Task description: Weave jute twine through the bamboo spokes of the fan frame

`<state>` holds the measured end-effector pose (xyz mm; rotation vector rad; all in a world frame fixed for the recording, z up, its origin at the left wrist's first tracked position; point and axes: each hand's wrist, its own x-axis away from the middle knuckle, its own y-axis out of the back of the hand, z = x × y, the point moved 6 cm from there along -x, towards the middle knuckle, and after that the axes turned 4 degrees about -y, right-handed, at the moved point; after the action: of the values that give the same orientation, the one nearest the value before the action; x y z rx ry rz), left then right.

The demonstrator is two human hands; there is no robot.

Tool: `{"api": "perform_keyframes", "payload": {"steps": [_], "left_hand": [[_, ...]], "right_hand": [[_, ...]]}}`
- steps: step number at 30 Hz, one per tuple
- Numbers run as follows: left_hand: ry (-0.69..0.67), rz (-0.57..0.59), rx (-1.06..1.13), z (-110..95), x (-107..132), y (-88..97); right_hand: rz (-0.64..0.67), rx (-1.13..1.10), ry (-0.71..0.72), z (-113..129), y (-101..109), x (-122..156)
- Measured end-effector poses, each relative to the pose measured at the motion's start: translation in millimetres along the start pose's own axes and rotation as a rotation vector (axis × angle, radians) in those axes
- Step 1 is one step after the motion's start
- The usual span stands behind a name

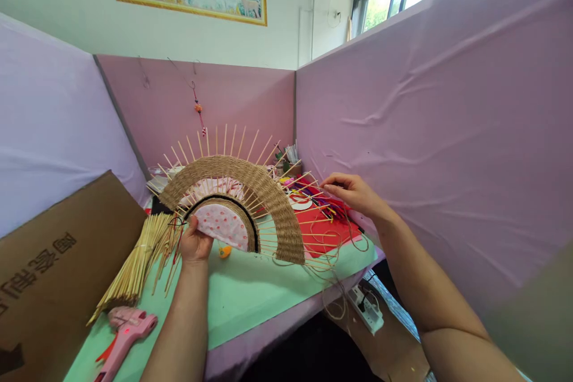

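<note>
A half-round woven fan (233, 170) with thin sticks fanning out past its twine band is held up over the table. My left hand (196, 243) is closed on its lower left corner, the thumb against the dotted pink cloth (224, 227) at the centre. A black strip edges that cloth. My right hand (351, 191) is pinched by the stick tips on the fan's right side. Loose brown twine (336, 301) trails from the lower right of the fan, looping below the table edge and up toward my right hand; the pinched part is too small to see clearly.
A bundle of sticks (134, 262) and a pink glue gun (128, 334) lie at left, beside a cardboard box (54, 274). Red sheets (322, 233) and coloured stems (329, 206) are behind the fan. A power strip (367, 310) sits below the table's right edge.
</note>
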<state>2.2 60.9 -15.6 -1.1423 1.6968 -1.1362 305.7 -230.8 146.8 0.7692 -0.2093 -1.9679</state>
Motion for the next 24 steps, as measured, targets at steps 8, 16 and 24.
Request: {"api": "perform_keyframes", "payload": {"steps": [8,16,24], "left_hand": [[-0.004,-0.034,0.011,0,3,-1.1],[-0.033,-0.098,-0.001,2,7,-4.0],[-0.023,0.084,-0.018,5,3,-4.0]], "right_hand": [[0.143,-0.270,-0.152,-38,-26,1],[0.397,-0.329,-0.040,-28,-81,16],[0.410,-0.398,-0.011,-33,-103,20]]}}
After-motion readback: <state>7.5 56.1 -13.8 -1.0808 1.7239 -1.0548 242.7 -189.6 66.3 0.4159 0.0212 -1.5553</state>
